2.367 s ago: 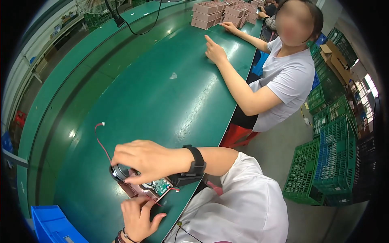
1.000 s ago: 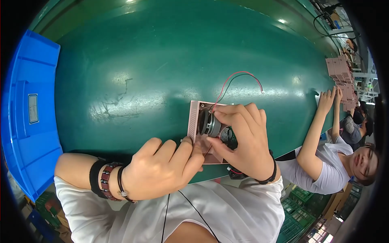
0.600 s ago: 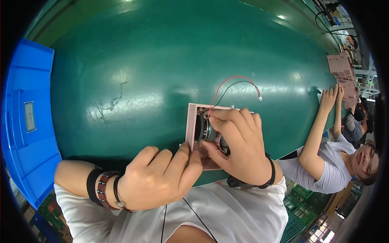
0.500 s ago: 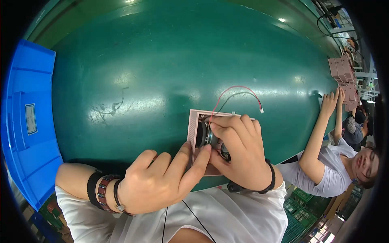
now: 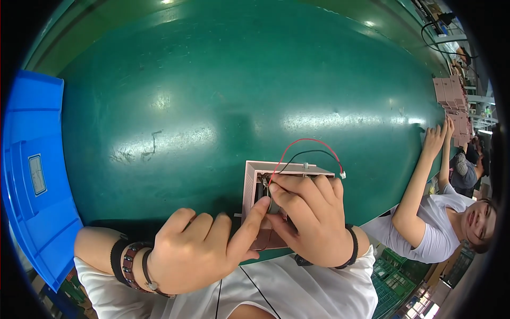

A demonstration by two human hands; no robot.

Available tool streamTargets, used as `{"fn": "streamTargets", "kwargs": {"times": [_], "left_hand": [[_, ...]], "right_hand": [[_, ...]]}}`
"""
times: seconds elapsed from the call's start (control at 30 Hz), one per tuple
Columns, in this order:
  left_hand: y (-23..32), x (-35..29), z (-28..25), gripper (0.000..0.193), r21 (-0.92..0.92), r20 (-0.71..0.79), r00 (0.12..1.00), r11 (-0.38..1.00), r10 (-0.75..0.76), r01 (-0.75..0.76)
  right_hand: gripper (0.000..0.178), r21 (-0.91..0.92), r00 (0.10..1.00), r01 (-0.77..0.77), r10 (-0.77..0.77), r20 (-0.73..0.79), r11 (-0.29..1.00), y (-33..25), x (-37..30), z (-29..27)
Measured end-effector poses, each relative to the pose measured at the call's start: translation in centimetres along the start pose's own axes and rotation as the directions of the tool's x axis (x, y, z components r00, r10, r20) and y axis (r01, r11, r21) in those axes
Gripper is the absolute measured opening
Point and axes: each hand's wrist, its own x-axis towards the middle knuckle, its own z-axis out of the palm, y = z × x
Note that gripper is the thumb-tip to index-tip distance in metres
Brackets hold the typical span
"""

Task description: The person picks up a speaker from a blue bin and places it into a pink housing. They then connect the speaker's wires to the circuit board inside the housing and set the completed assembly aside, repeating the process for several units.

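A pink speaker box (image 5: pixel 248 183), its open side up, lies at the table's near edge in front of me. Inside it, partly hidden by my fingers, is a round speaker (image 5: pixel 261 191) with a dark rim. My right hand (image 5: pixel 313 226) reaches over the box, thumb and fingers closed around the speaker. From my left hand (image 5: pixel 199 247) the index finger extends to the speaker's edge, its thumb lies by the box's near side, and the other fingers are curled outside. A red wire (image 5: pixel 305 140) and a black wire (image 5: pixel 303 152) loop out to a white plug (image 5: pixel 342 175).
The green table (image 5: pixel 207 80) spreads beyond the box. A blue bin (image 5: pixel 37 133) stands at the left edge. On the right, a co-worker's hands (image 5: pixel 438 133) touch stacked pink boxes (image 5: pixel 450 93). Green crates (image 5: pixel 390 282) stand low at the right.
The box sits slightly lower in view and is tilted differently, showing more of its far wall. My left middle finger has come away from the box's left wall. The wires moved with the box.
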Motion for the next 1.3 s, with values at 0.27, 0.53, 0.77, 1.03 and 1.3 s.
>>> {"fn": "streamTargets", "kwargs": {"times": [0.27,0.53,0.77,1.03,1.3], "left_hand": [[-0.3,0.1,-0.2,0.071,0.002,0.056,0.998,1.000,-0.006,0.006],[-0.1,0.2,-0.9,0.072,0.057,0.096,0.995,0.998,0.003,-0.009],[-1.3,0.9,-1.2,0.069,-0.042,0.106,0.993,0.998,0.058,-0.054],[-3.4,3.2,0.4,0.040,-0.405,-0.159,0.980,0.913,-0.121,0.047],[-2.6,7.2,1.7,0.019,-0.422,-0.467,0.879,0.898,-0.097,-0.126]], "right_hand": [[0.046,-0.015,0.998,-0.046,0.047,0.031,0.999,-0.3,0.2,-0.1],[0.042,-0.108,1.000,0.011,-0.008,0.021,0.994,-0.5,0.6,-0.6],[0.030,0.024,0.997,0.068,-0.069,0.036,0.997,1.0,0.8,-1.1],[0.028,0.280,0.989,-0.090,0.120,-0.091,0.956,3.4,0.4,-3.8],[0.022,0.278,0.957,-0.188,0.240,-0.165,0.942,3.0,2.0,-3.3]]}}
